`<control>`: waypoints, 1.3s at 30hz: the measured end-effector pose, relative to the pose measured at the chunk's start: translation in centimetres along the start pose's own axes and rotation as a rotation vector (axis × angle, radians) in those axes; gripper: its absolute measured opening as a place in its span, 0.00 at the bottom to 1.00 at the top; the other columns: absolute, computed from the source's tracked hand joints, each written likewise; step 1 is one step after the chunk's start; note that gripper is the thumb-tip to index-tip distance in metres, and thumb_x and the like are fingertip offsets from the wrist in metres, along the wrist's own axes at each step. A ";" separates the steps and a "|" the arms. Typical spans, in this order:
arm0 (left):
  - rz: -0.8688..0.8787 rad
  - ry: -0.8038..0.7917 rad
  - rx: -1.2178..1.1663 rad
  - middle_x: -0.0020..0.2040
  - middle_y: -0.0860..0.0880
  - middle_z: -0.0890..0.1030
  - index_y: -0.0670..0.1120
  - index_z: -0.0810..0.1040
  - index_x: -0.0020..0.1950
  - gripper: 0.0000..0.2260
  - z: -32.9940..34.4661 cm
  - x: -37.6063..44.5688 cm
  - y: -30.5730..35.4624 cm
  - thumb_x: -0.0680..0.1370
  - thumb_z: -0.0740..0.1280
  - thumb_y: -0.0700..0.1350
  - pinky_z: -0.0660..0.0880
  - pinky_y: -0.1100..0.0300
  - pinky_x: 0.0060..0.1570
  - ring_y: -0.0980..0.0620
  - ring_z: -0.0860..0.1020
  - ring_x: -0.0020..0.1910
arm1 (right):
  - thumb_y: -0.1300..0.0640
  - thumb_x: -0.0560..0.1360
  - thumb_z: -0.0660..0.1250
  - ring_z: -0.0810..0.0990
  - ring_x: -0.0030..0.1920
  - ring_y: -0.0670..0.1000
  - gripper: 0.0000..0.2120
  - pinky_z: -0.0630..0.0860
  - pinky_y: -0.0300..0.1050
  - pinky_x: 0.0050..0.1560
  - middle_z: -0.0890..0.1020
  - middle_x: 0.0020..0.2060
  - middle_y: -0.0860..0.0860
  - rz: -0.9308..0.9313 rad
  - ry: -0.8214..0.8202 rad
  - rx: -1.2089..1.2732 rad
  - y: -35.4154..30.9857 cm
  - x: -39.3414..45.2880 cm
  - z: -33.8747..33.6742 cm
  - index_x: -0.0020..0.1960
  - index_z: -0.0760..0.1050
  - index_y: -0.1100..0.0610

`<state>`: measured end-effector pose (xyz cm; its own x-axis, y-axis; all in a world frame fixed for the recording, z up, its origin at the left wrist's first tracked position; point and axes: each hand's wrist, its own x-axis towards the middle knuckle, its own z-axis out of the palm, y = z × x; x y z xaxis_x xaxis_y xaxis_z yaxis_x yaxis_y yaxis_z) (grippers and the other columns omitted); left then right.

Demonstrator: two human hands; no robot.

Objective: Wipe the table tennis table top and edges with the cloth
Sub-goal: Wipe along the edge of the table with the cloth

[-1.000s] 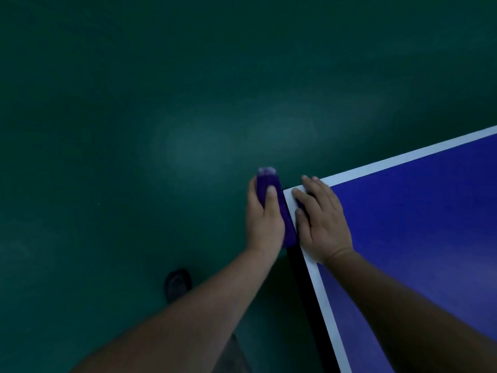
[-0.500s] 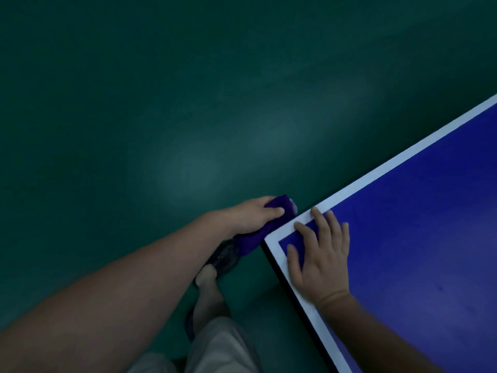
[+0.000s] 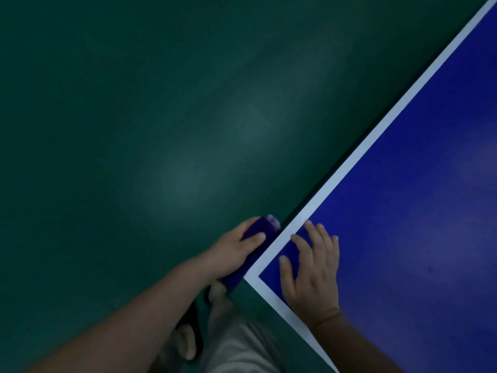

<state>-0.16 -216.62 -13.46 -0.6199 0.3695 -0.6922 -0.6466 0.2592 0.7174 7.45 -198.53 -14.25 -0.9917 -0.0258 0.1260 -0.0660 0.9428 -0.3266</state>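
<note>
The blue table tennis table (image 3: 403, 211) with a white border line fills the right side, its corner near the bottom centre. My left hand (image 3: 234, 251) grips a folded purple cloth (image 3: 258, 230) and holds it against the table's side edge just past the corner. My right hand (image 3: 312, 267) lies flat on the blue top beside the corner, fingers spread and straight. The side face of the table under the cloth is hidden.
Dark green floor (image 3: 161, 130) surrounds the table on the left and top. My legs in light shorts and a foot in a dark sandal (image 3: 191, 337) stand close to the corner at the bottom.
My view has swung round the corner. The left hand with the cloth has slid from the corner onto the long side edge. The right hand stays flat near the corner.
</note>
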 end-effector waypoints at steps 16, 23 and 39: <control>0.106 -0.061 0.114 0.54 0.61 0.82 0.72 0.72 0.58 0.12 2.9 9.8 6.6 0.81 0.64 0.53 0.74 0.60 0.55 0.62 0.80 0.52 | 0.48 0.80 0.59 0.60 0.77 0.61 0.21 0.55 0.66 0.76 0.67 0.74 0.59 0.261 -0.045 -0.066 -0.5 1.3 0.2 0.68 0.72 0.58; 0.064 -0.143 0.088 0.56 0.67 0.80 0.69 0.71 0.62 0.13 1.4 7.2 5.0 0.82 0.63 0.52 0.72 0.65 0.57 0.67 0.78 0.55 | 0.49 0.81 0.59 0.57 0.78 0.62 0.22 0.49 0.58 0.79 0.65 0.75 0.60 0.267 0.045 -0.063 4.3 11.0 -1.4 0.70 0.68 0.61; 0.201 -0.235 0.115 0.60 0.63 0.79 0.64 0.65 0.72 0.20 4.3 16.1 10.4 0.80 0.58 0.62 0.75 0.57 0.59 0.63 0.78 0.57 | 0.50 0.83 0.49 0.51 0.80 0.55 0.29 0.47 0.52 0.80 0.56 0.80 0.57 0.439 -0.047 -0.158 14.8 20.9 -2.1 0.80 0.55 0.63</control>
<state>-14.97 -204.19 -16.80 -0.6014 0.6161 -0.5087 -0.4590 0.2547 0.8511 -14.03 -184.42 -14.47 -0.9261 0.3756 -0.0359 0.3752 0.9067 -0.1928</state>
